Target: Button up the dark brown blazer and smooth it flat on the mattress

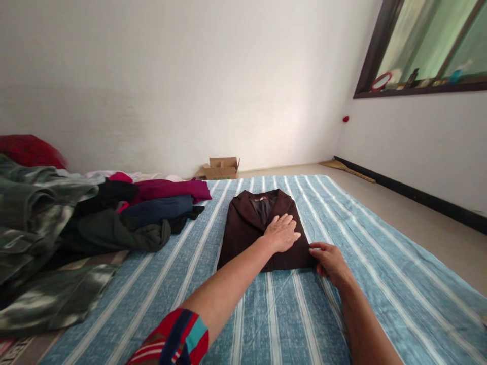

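Note:
A dark brown jacket (243, 230) lies folded into a neat block on the striped bed sheet, its collar and lapels facing up and away from me. A label shows inside the collar. My left hand (282, 233) rests flat on the jacket's front, right of the middle, fingers stretched out. At the jacket's near right corner, my right hand (331, 261) pinches the edge between thumb and forefinger, with its other fingers curled below.
A heap of clothes (110, 213) in camouflage, black, navy and magenta covers the left side of the blue striped sheet (198, 304). Beyond the bed, an open cardboard box (222, 168) stands by the wall. A broom-like object (348, 170) lies on the floor at right.

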The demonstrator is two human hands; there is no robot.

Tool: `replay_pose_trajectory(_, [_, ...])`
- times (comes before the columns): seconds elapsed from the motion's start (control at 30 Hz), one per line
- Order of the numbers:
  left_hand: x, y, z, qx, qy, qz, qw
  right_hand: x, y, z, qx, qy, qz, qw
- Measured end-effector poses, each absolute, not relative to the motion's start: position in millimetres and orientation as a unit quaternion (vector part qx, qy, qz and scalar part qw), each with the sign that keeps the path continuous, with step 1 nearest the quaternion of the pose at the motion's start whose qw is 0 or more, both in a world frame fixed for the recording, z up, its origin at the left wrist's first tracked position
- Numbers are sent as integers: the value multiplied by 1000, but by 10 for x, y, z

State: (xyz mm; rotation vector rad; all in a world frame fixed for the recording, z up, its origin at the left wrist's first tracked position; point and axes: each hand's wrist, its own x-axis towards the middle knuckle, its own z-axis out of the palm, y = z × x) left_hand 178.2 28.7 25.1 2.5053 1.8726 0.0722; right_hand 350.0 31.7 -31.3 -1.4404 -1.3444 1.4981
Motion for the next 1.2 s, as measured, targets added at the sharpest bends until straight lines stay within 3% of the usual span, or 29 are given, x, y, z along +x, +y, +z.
replay_pose_trajectory(0.17, [1766,279,74,778,626,-9,53,3510,300,-288,-545,-520,572,325])
replay_pose_trajectory(1.2, [1774,244,-16,767,638,43,49,3604,324,-402,-534,-521,567,349])
